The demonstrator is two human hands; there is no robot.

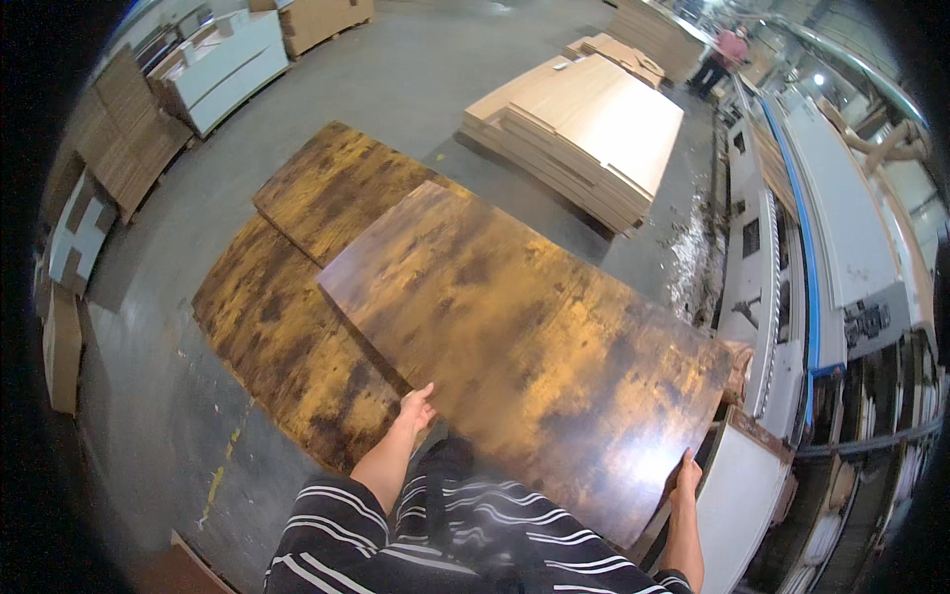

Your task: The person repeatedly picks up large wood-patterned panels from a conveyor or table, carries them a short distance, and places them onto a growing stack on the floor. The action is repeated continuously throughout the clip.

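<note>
Mottled brown board (pixel 524 332), yeah, got left fingers (pixel 422 394) gripping its near-left edge, right fingers (pixel 685 465) gripping its right end.

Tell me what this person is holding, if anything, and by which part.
A mottled brown rectangular panel, by its edges: the left-hand fingers on the near long edge, the right-hand fingers on the right short edge.

"What does that worker have on, from where you stand?"

"A loose black fabric top (pixel 569 550) with thin white stripes, rippling where the cloth folds."

"And the sleeves?"

"Short: the striped left sleeve (pixel 332 515) leaves the forearm (pixel 386 463) uncovered, and the right sleeve (pixel 677 582) barely shows. The left hand (pixel 418 406) and right hand (pixel 685 477) are bare."
</note>
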